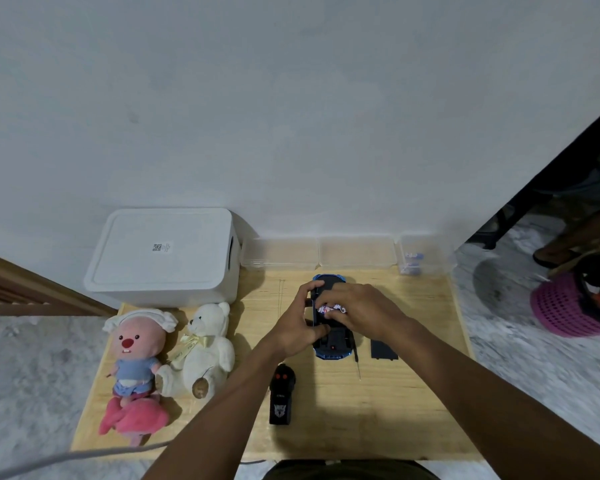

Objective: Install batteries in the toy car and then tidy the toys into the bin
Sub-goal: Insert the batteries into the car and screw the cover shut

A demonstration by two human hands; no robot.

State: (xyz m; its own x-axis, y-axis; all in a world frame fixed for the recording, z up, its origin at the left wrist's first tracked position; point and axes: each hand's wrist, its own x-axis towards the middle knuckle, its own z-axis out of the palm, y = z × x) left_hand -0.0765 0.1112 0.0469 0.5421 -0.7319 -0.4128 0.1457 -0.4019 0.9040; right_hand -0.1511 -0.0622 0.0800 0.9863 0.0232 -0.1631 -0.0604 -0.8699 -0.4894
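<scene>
Toy car [336, 341]: blue, lying upside down at the middle of the wooden surface [378, 410], towards its far edge.
Left hand [300, 320]: curled round the car's left side, thumb at its near part.
Right hand [357, 310]: fingers bent down onto the batteries [326, 310] in the car's underside.
Battery cover [381, 348]: flat, just right of the car.
Screwdriver [356, 358]: between car and cover.
Remote control [282, 396]: nearer, left of the car.
Bin [163, 258]: white, lid on, far left.
Plush toys [205, 341]: near side of the bin.
</scene>
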